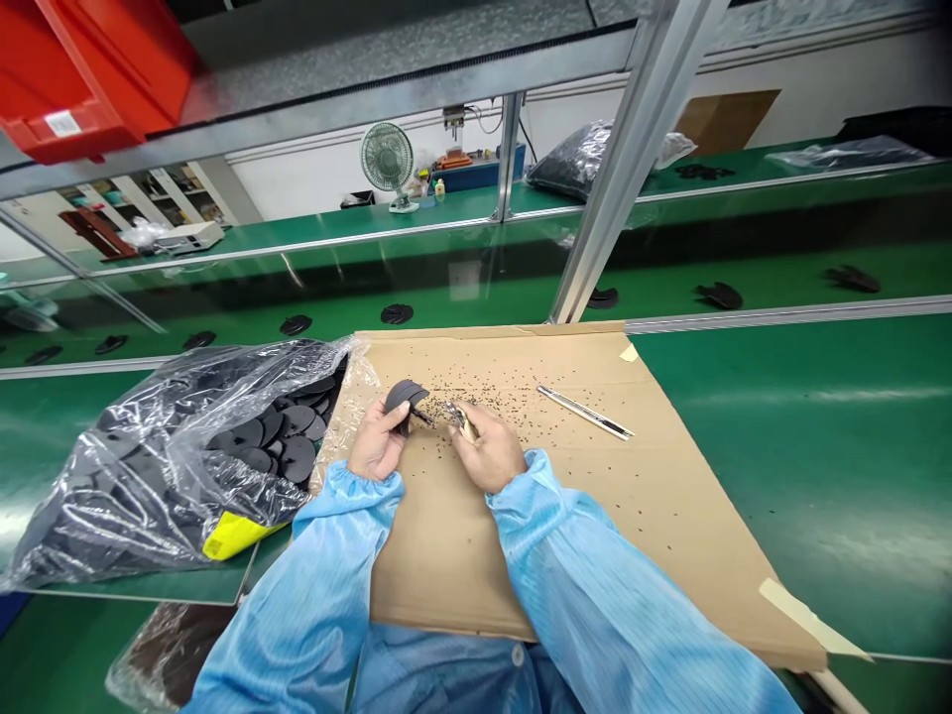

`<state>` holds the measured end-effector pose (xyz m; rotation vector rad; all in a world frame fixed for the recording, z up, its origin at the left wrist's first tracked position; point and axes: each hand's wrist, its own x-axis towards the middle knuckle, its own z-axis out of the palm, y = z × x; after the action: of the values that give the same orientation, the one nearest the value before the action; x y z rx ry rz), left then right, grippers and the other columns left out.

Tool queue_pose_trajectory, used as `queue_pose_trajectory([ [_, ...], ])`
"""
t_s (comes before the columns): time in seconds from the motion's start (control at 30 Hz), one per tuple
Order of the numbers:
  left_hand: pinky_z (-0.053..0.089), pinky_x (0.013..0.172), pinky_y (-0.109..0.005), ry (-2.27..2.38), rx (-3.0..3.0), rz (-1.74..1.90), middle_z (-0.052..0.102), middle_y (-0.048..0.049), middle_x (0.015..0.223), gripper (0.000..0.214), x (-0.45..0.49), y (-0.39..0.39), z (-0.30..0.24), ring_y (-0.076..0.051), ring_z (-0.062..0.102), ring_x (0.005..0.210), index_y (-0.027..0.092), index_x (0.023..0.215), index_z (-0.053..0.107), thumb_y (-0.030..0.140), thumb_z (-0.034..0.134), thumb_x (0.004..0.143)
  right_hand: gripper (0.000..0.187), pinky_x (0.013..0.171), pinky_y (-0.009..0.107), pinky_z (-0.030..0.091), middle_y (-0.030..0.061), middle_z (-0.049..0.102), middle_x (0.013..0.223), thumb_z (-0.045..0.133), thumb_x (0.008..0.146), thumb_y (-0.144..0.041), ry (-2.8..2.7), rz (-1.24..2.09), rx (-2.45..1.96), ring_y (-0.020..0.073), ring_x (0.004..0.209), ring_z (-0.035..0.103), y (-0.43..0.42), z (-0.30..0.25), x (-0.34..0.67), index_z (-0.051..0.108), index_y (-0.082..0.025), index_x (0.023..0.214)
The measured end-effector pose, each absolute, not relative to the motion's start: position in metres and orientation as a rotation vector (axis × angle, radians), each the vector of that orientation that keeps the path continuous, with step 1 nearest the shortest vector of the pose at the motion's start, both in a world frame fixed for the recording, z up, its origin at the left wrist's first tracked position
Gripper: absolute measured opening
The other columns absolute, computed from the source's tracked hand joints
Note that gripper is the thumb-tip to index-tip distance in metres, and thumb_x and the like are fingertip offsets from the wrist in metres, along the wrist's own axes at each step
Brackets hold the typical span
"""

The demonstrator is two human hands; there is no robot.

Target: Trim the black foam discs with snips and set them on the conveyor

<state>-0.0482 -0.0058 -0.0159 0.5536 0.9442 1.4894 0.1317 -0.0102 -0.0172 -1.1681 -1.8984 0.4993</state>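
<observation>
My left hand [377, 443] is closed on a black round plastic part [406, 397], held on edge above a brown cardboard sheet [565, 516]. My right hand [487, 446] is closed on a small metal cutter [455, 414] whose tip points at the part's edge. Both arms wear light blue sleeves. Small black trimmings [506, 382] are scattered over the cardboard in front of the hands. A clear plastic bag [171, 456] full of the same black discs lies just left of my left hand.
A thin metal blade tool [585, 412] lies on the cardboard to the right. Behind runs a green conveyor belt [744, 268] carrying black discs [397, 313]. A metal post [632, 159] rises from the cardboard's far edge. A fan [388, 164] stands farther back.
</observation>
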Motion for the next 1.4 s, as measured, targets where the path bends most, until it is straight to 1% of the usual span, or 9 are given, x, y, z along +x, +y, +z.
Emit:
queue_pose_trajectory([
  [0.2, 0.05, 0.064, -0.025, 0.868, 0.516, 1.548, 0.067, -0.0031, 0.097, 0.036, -0.048, -0.005, -0.016, -0.015, 0.063, 0.086, 0.019, 0.093, 0.06, 0.024, 0.082, 0.066, 0.03, 0.077, 0.034, 0.047, 0.0058, 0.067, 0.092, 0.056, 0.081, -0.024, -1.788, 0.613, -1.208, 0.0231, 0.085, 0.061, -0.009, -0.017, 0.13, 0.067, -0.021, 0.109],
  [0.27, 0.051, 0.063, -0.025, 0.856, 0.509, 1.521, 0.066, -0.0024, 0.092, 0.036, -0.048, -0.006, -0.014, -0.015, 0.064, 0.081, 0.019, 0.095, 0.058, 0.028, 0.081, 0.068, 0.029, 0.075, 0.033, 0.048, 0.0041, 0.068, 0.087, 0.057, 0.08, -0.027, -1.7, 0.717, -1.23, 0.022, 0.081, 0.061, -0.007, -0.018, 0.13, 0.067, -0.021, 0.107],
  [0.4, 0.045, 0.051, -0.018, 0.896, 0.453, 1.464, 0.06, 0.0004, 0.078, 0.039, -0.048, -0.009, -0.009, -0.01, 0.059, 0.063, 0.018, 0.099, 0.057, 0.025, 0.08, 0.069, 0.031, 0.075, 0.032, 0.048, 0.0027, 0.067, 0.085, 0.059, 0.08, -0.03, -1.632, 0.826, -1.211, 0.0205, 0.079, 0.061, -0.005, -0.018, 0.131, 0.066, -0.019, 0.109],
  [0.5, 0.04, 0.046, -0.016, 0.859, 0.394, 1.426, 0.057, 0.0003, 0.075, 0.031, -0.048, -0.009, -0.007, -0.007, 0.052, 0.056, 0.017, 0.098, 0.058, 0.022, 0.076, 0.074, 0.032, 0.081, 0.032, 0.047, 0.0053, 0.066, 0.093, 0.058, 0.081, -0.024, -1.776, 0.738, -1.145, 0.0215, 0.088, 0.061, -0.009, -0.016, 0.131, 0.065, -0.02, 0.112],
  [0.63, 0.036, 0.044, -0.016, 0.765, 0.353, 1.331, 0.054, -0.0006, 0.073, 0.014, -0.048, -0.01, -0.005, -0.006, 0.045, 0.052, 0.016, 0.097, 0.061, 0.018, 0.064, 0.084, 0.035, 0.085, 0.032, 0.046, 0.0083, 0.065, 0.1, 0.057, 0.082, -0.02, -2.06, 0.616, -1.065, 0.022, 0.092, 0.059, -0.017, -0.015, 0.127, 0.062, -0.019, 0.117],
  [0.73, 0.031, 0.041, -0.014, 0.766, 0.327, 1.249, 0.049, 0.0004, 0.069, 0.011, -0.048, -0.013, -0.002, -0.005, 0.041, 0.049, 0.013, 0.097, 0.062, 0.018, 0.06, 0.087, 0.035, 0.086, 0.032, 0.046, 0.0095, 0.065, 0.101, 0.057, 0.083, -0.019, -2.211, 0.567, -1.05, 0.0224, 0.093, 0.059, -0.02, -0.016, 0.124, 0.061, -0.017, 0.118],
  [0.9, 0.029, 0.037, -0.014, 0.863, 0.337, 1.201, 0.048, 0.0019, 0.066, 0.011, -0.045, -0.015, 0.003, -0.004, 0.041, 0.045, 0.014, 0.091, 0.06, 0.023, 0.063, 0.085, 0.037, 0.085, 0.03, 0.046, 0.0094, 0.065, 0.102, 0.055, 0.086, -0.019, -2.303, 0.572, -1.068, 0.0219, 0.094, 0.06, -0.021, -0.015, 0.123, 0.059, -0.016, 0.122],
  [1.17, 0.025, 0.035, -0.014, 0.853, 0.432, 1.154, 0.045, 0.0044, 0.063, 0.021, -0.047, -0.013, -0.002, -0.004, 0.037, 0.041, 0.015, 0.097, 0.059, 0.024, 0.068, 0.081, 0.04, 0.085, 0.029, 0.045, 0.0094, 0.065, 0.106, 0.053, 0.087, -0.02, -2.389, 0.594, -1.139, 0.0218, 0.097, 0.059, -0.021, -0.009, 0.124, 0.056, -0.018, 0.126],
  [1.4, 0.027, 0.035, -0.014, 0.868, 0.508, 1.136, 0.046, 0.0045, 0.063, 0.028, -0.047, -0.014, -0.003, -0.004, 0.038, 0.041, 0.015, 0.096, 0.06, 0.027, 0.075, 0.075, 0.028, 0.08, 0.027, 0.044, 0.007, 0.066, 0.101, 0.052, 0.087, -0.02, -2.445, 0.614, -1.163, 0.0211, 0.094, 0.061, -0.022, -0.004, 0.124, 0.061, -0.02, 0.113],
])
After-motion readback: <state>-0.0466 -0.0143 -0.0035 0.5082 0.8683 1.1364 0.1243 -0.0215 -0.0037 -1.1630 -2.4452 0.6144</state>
